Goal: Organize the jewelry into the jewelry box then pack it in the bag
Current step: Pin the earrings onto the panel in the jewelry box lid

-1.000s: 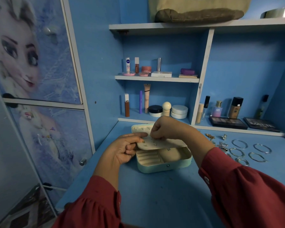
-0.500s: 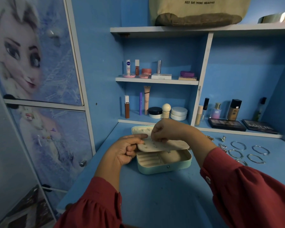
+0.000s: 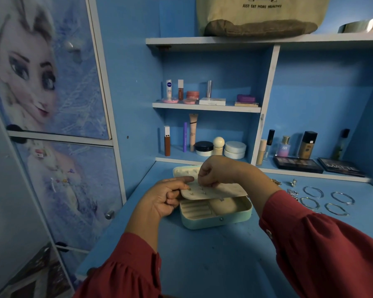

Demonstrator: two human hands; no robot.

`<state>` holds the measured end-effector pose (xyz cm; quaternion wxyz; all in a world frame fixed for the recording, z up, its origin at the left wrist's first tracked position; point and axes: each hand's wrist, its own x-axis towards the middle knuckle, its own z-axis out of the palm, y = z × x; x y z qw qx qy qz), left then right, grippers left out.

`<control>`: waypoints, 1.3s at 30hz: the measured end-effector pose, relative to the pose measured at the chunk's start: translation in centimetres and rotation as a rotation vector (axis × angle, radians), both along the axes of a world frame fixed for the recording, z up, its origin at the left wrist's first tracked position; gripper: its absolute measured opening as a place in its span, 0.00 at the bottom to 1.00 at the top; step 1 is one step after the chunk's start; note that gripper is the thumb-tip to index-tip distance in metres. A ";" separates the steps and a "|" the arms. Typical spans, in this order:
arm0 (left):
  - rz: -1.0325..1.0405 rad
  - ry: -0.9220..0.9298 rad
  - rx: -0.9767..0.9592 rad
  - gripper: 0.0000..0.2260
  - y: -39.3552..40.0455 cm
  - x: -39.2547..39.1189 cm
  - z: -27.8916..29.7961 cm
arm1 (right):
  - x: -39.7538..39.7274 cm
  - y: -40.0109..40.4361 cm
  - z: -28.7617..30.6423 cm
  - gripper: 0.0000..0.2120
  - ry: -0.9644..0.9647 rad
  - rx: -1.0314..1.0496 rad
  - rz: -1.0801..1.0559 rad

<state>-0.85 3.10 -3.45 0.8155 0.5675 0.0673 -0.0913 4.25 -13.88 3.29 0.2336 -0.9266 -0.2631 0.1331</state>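
Note:
A pale green jewelry box (image 3: pixel 215 219) lies open on the blue desk, showing ring rolls and a cream compartment. Above it a cream earring panel (image 3: pixel 224 191) is held level, with small studs on it. My left hand (image 3: pixel 163 200) grips the panel's left edge, index finger stretched along the top. My right hand (image 3: pixel 213 172) is curled over the panel's middle, fingertips pinching something small at its surface; the item is hidden. Several silver bangles (image 3: pixel 326 200) and small jewelry pieces (image 3: pixel 292 186) lie on the desk at right. A beige canvas bag (image 3: pixel 261 16) sits on the top shelf.
Cosmetic tubes, jars and compacts fill the shelves (image 3: pixel 206 107) behind the box. Bottles and two eyeshadow palettes (image 3: pixel 297 164) stand at the back right. A cupboard door with a cartoon picture (image 3: pixel 52 82) closes off the left side.
Both hands and the panel stay in place; the camera view has tilted slightly, lowering the scene in the frame. The right fingertips keep working at the panel.

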 end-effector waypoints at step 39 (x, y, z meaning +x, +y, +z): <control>0.071 -0.029 0.076 0.10 -0.4 0.4 -0.3 | -0.9 0.6 0.4 0.08 -0.153 -0.149 0.049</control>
